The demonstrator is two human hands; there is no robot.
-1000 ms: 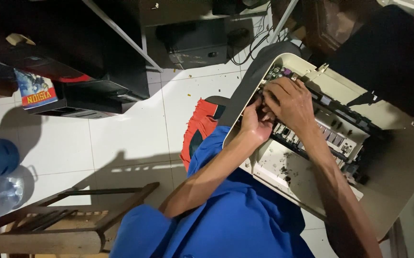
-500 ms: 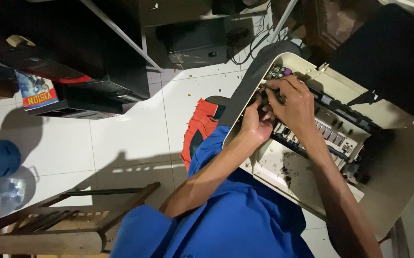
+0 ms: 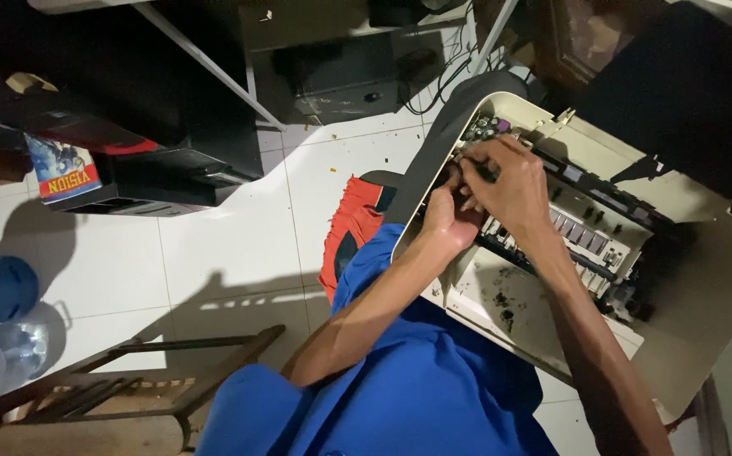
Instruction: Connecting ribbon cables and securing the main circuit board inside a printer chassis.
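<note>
Both hands stay at printer [image 3: 552, 253] top, upper right; left hand [image 3: 446, 215] and right hand [image 3: 509, 187] now curled together, pinching a small dark part [image 3: 482, 171].

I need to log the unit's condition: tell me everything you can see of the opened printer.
The printer is a cream plastic machine with a dark grey side, lying tilted on the person's lap over the white tiled floor. Its cover is off, baring a dark rail, a row of rollers and small parts. Dark specks soil its pale inner tray. The left hand and right hand both press into its upper inner corner.
</note>
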